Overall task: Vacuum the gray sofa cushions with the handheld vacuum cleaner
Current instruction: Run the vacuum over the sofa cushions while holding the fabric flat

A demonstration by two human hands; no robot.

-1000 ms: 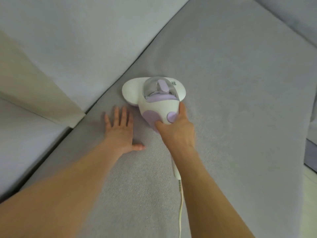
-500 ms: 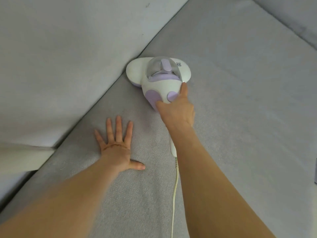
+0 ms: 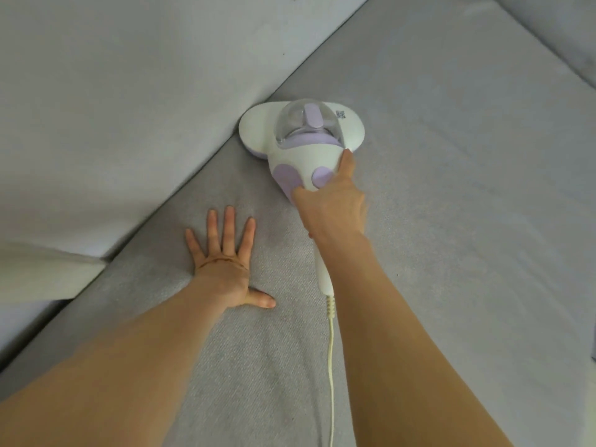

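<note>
The handheld vacuum cleaner [image 3: 301, 140] stands flat on the gray seat cushion [image 3: 451, 221], with its wide white head just beside the seam where the back cushion [image 3: 129, 108] meets the seat. On top of the body there is a clear dust cup [image 3: 306, 124], a small dome container. Inside it I see a lilac part in the middle; whether there is any dust in it, I cannot tell. Two lilac pads are on the white body below the cup.

The right hand [image 3: 332, 208] grips the handle of the vacuum cleaner: the fingers are curled around it, the thumb lies on the left lilac pad, and the index finger points straight forward along the right side of the body. The end of the handle comes out under the wrist, and a white cord [image 3: 330, 366] goes from it toward the bottom edge of the view.

The left hand [image 3: 225, 266] rests flat on the seat cushion, the palm down and the fingers spread, the thumb to the side. It is near the vacuum cleaner but apart from it, and it holds nothing.
</note>
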